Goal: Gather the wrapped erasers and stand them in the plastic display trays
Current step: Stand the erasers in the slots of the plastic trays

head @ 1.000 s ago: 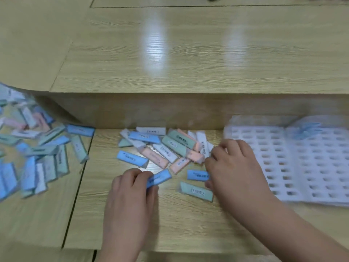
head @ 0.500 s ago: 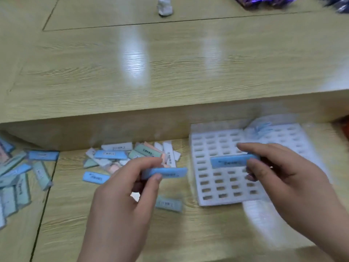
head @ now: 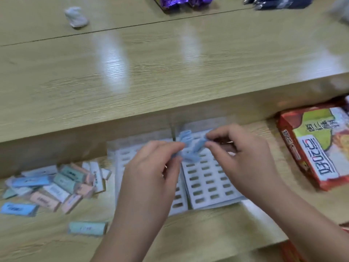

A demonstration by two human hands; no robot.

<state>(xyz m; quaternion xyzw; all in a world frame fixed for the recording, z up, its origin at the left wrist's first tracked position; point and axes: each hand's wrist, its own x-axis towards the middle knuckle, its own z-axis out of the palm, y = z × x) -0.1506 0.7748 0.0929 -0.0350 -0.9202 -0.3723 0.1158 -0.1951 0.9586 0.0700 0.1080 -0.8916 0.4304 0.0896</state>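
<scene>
1. The left hand [head: 151, 178] pinches a blue eraser [head: 189, 158] between thumb and forefinger. Motion blur hides the exact grip.
2. The right hand [head: 239, 161] pinches a second blue eraser [head: 199, 144], held tilted, with the other fingers curled.
3. Half a second ago the hands were apart, each holding its eraser level. Now they meet over the far part of the white trays [head: 207, 186], fingertips nearly touching.
4. A few standing blue erasers [head: 186, 134] are in slots near the trays' far edge, just beyond the fingertips.
5. The trays lie side by side on the tabletop [head: 188, 233], against the raised shelf [head: 170, 72].
6. The loose pile of erasers [head: 56, 182] lies left of the trays. A lone blue eraser [head: 18, 209] and a green eraser [head: 87, 227] lie nearer the front edge, placed as before.
7. A red snack box [head: 311, 148] now shows at the tabletop's right edge. A crumpled white wad [head: 76, 17] sits on the shelf.
</scene>
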